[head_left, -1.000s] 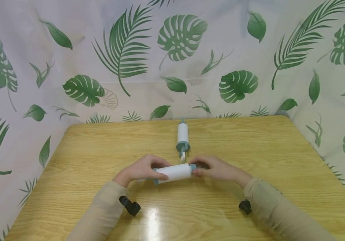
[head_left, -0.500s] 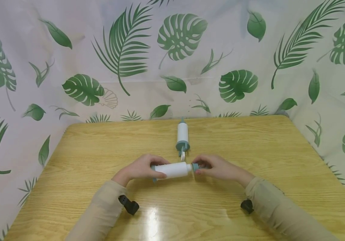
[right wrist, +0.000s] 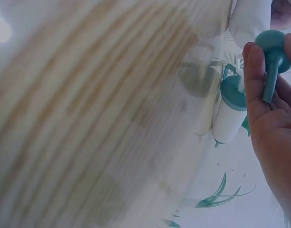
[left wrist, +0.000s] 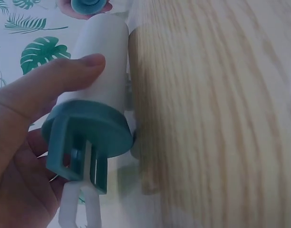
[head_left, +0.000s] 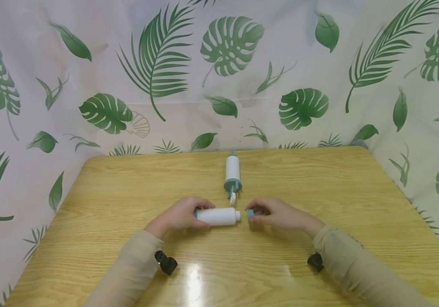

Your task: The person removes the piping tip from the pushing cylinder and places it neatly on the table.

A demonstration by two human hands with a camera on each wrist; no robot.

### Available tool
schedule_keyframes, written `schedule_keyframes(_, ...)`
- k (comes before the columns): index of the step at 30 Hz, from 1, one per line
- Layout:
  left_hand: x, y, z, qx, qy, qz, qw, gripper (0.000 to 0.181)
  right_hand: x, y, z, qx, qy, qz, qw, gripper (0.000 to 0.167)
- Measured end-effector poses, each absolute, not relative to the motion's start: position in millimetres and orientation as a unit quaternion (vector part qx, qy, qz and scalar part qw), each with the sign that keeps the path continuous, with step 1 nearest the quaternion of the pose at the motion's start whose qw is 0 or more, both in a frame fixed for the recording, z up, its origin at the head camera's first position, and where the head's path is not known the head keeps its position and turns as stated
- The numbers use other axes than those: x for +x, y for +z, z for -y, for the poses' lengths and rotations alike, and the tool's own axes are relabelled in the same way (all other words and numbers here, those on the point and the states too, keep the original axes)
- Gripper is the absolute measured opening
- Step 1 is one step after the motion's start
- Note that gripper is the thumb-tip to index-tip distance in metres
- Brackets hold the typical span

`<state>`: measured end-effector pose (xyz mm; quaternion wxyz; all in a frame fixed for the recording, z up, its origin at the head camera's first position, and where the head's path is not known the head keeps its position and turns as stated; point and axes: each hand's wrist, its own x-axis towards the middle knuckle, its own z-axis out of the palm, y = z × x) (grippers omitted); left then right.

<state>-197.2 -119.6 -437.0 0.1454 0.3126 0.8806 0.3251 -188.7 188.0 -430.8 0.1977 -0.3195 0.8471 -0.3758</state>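
My left hand (head_left: pixel 180 216) grips a white tube (head_left: pixel 221 216), syringe-like, lying nearly level with its narrow white neck facing right. In the left wrist view the thumb lies along the tube, and a teal flange (left wrist: pixel 91 121) with guides and a white pull handle (left wrist: pixel 81 202) ends it. Across a small gap, my right hand (head_left: pixel 275 213) pinches a teal nozzle cap (head_left: pixel 250 214). The right wrist view shows the cap (right wrist: pixel 270 45) as a rounded cup with a thin spout pointing toward the palm. Part of the tube's teal end is hidden by the left hand in the head view.
A second white-and-teal syringe-like tube (head_left: pixel 232 168) lies beyond the hands, its nozzle toward the back edge and its white handle toward me. The wooden table (head_left: pixel 135 183) meets a leaf-patterned cloth (head_left: pixel 181 85) at the back and sides.
The teal nozzle cap has come off the tube's neck and moved slightly right with my right hand. The tube, still in my left hand, has turned closer to level.
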Motion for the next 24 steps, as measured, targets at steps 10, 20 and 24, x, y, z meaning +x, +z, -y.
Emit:
schedule_keyframes(10,-196.4,-435.8,115.9,0.322,0.319,-0.884,0.112,0.047,-189.1,-432.0,-188.3,-0.320,-0.374,-0.848,0.196,0.038)
schedule_keyframes(20,-195.4,-432.9,113.7,0.321,0.330,-0.884,0.076,0.052,-187.7,-429.4,-187.9,-0.318,-0.367,-0.851,0.197,0.039)
schedule_keyframes(24,-193.3,-430.5,111.9,0.322,0.344,-0.880,0.055,0.052,-187.0,-428.2,-187.5,-0.317,-0.368,-0.851,0.199,0.039)
